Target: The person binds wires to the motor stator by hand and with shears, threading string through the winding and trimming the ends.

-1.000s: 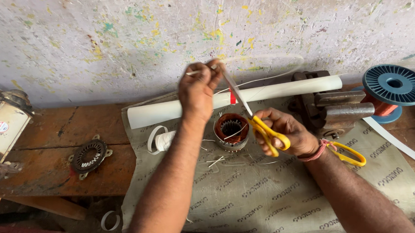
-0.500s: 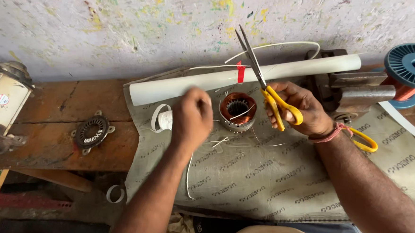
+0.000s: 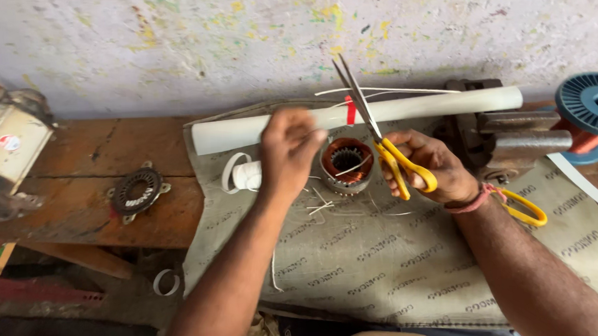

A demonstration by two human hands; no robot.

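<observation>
Your right hand (image 3: 425,163) closes its grip through the yellow plastic handles of a pair of steel scissors (image 3: 379,136), blades nearly shut and pointing up toward the paint-flecked wall (image 3: 237,35). A second ago those blades lay near a strand your left hand held high; now your left hand (image 3: 290,151) has come down to the counter (image 3: 94,165), fingers curled narrow, though what they pinch cannot be told. The cut looks made. The round copper-wound motor stator (image 3: 346,162) sits between your hands on the printed grey sacking (image 3: 399,251), thin pale strips (image 3: 318,206) scattered beside it. Behind lies a long white plastic tube (image 3: 446,104); a blue wire spool (image 3: 592,105) stands far right.
</observation>
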